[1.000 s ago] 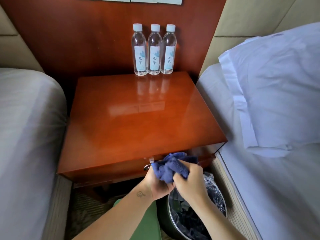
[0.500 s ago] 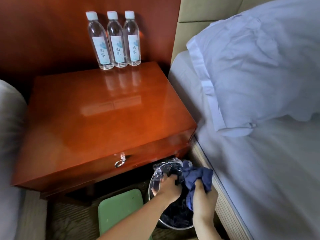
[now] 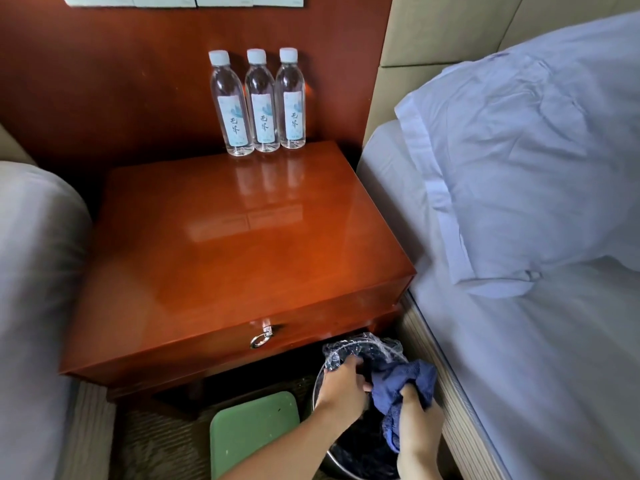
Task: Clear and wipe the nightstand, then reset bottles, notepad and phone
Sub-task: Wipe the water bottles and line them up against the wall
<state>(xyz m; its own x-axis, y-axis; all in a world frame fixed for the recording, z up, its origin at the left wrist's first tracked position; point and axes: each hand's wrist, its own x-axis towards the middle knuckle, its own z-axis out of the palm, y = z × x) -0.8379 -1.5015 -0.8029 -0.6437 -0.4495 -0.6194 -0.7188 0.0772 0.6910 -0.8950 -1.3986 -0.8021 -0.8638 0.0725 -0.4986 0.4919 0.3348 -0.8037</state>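
Three clear water bottles (image 3: 259, 102) with white caps stand side by side at the back of the glossy wooden nightstand (image 3: 235, 247). Low in the view, my right hand (image 3: 417, 420) grips a dark blue cloth (image 3: 405, 386) over a round bin (image 3: 356, 441) lined with a clear bag. My left hand (image 3: 343, 384) reaches into the bin's mouth beside the cloth, fingers curled downward; what they touch is hidden. No notepad or phone is in view.
A made bed with a white pillow (image 3: 526, 161) fills the right side, another bed (image 3: 34, 289) the left. A green stool (image 3: 252, 427) stands on the carpet under the nightstand. The drawer front carries a metal ring pull (image 3: 261, 337).
Both hands dropped from the nightstand's front edge down to the bin, carrying the blue cloth. The left hand let go of the cloth and moved into the bin's mouth.
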